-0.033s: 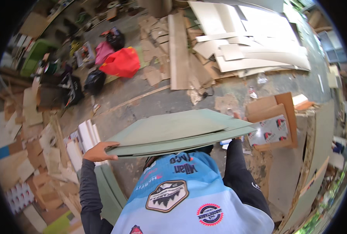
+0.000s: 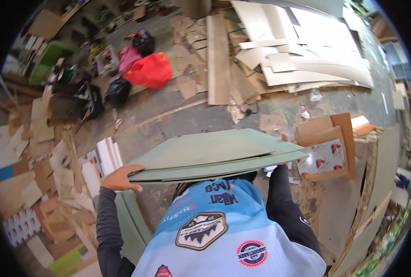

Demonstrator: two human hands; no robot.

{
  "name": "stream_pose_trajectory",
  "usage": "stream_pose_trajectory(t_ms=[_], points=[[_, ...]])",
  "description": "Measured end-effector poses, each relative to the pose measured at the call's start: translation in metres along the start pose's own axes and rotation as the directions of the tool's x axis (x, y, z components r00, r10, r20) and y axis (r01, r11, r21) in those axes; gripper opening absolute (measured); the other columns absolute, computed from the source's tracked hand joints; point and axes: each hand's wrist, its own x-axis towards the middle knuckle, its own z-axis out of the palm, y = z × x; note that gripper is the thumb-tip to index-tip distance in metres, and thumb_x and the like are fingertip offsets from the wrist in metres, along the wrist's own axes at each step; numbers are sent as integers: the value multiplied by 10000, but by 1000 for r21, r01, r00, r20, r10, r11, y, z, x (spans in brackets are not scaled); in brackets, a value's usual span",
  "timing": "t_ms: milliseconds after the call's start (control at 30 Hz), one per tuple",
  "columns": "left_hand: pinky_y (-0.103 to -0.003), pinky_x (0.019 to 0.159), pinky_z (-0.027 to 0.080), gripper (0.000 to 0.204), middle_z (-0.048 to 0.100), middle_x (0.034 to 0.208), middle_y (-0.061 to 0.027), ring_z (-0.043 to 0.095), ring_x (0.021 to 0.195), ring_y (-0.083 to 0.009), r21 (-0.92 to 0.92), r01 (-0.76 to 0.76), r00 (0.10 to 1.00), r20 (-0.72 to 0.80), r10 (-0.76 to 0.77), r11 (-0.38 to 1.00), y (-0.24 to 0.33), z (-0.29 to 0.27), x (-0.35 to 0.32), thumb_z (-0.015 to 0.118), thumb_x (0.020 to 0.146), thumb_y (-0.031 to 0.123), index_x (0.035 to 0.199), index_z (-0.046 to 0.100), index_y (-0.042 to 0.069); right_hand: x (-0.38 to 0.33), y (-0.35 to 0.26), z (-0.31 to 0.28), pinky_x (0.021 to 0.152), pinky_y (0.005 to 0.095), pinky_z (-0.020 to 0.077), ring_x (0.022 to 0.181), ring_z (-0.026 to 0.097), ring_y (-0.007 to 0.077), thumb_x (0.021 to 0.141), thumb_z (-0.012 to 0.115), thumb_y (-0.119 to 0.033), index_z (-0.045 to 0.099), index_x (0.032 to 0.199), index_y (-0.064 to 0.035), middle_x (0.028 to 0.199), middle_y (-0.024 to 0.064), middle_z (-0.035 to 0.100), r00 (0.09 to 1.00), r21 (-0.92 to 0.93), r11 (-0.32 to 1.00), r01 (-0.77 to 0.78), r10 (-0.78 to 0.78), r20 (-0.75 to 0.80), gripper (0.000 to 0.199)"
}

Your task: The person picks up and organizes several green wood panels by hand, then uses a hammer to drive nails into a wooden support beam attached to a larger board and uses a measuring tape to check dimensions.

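Observation:
A small stack of flat, pale green boards (image 2: 210, 150) is held level in front of my body, above the floor. At its left end my left hand (image 2: 122, 179) grips the edge, thumb below and fingers on top. My right hand (image 2: 285, 139) is at the right end of the stack. Only a few of its fingers show past the far edge, the rest being hidden by the boards. The top board is smaller than the ones under it, and their near edges lie unevenly.
Leaning cardboard pieces (image 2: 327, 147) stand to the right, beside a long upright panel (image 2: 383, 171). White sheets (image 2: 307, 51) lie on the floor at the far right. A red bag (image 2: 151, 71) and black bags are at the far left. Wood offcuts (image 2: 53, 207) crowd the left side.
The surroundings have shifted slightly to the right in the view. Both hands keep the same hold on the green boards.

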Motion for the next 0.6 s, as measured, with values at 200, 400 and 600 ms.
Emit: stream_pose_trajectory(t_ms=[200,400,600], points=[[-389,865,481,560,651,1117,-153,607,997,-349,348,69,955,-293,39,935,-19,40,-29,717,668,72,1217,614,103,-2,-8,17,997,381,393,976,563,229,995,206,-536,637,1090,4,1038,98,635,995,102,990,-96,92,39,697],[-414,784,497,455,686,971,-147,633,870,-358,334,190,908,-419,-35,923,-13,48,-25,695,667,84,1120,670,102,-12,-16,24,976,366,398,956,559,221,982,220,-538,647,1079,-2,1019,98,654,992,-46,995,-88,92,82,692],[-389,857,489,414,687,1018,-164,647,953,-322,215,128,923,-382,-37,968,2,28,-35,710,720,194,1117,671,84,9,14,-15,976,345,397,964,562,228,979,236,-522,670,1068,18,1023,109,668,968,-100,977,-186,200,152,698]])
